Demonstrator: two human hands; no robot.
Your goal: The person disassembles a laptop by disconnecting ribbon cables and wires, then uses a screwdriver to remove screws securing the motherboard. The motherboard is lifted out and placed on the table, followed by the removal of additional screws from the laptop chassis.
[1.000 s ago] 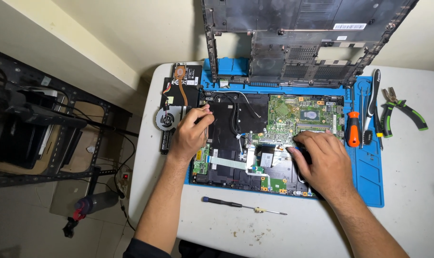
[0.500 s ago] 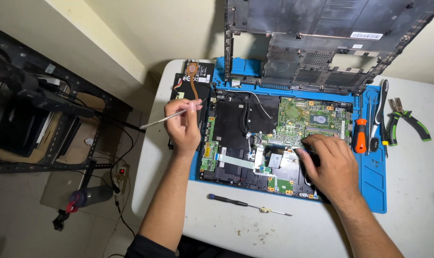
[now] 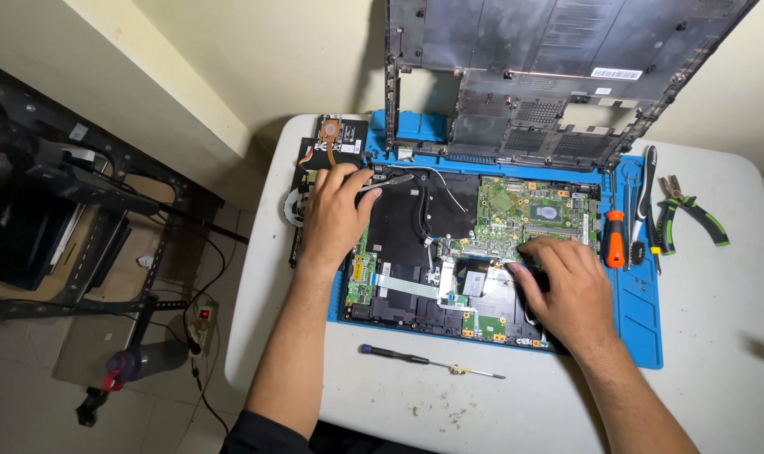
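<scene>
Left hand (image 3: pixel 336 210) pinches tweezers (image 3: pixel 390 179); right hand (image 3: pixel 567 290), grip unclear, hides laptop board (image 3: pixel 529 206).

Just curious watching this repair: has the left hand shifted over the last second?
Yes. The left hand moved up toward the laptop's top left corner, nearer the copper heat pipe.

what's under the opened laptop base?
The laptop base lies on a blue mat, whose edges show at the right, top and bottom, on the white table. The mat's middle is covered. The right hand hides part of the base.
</scene>
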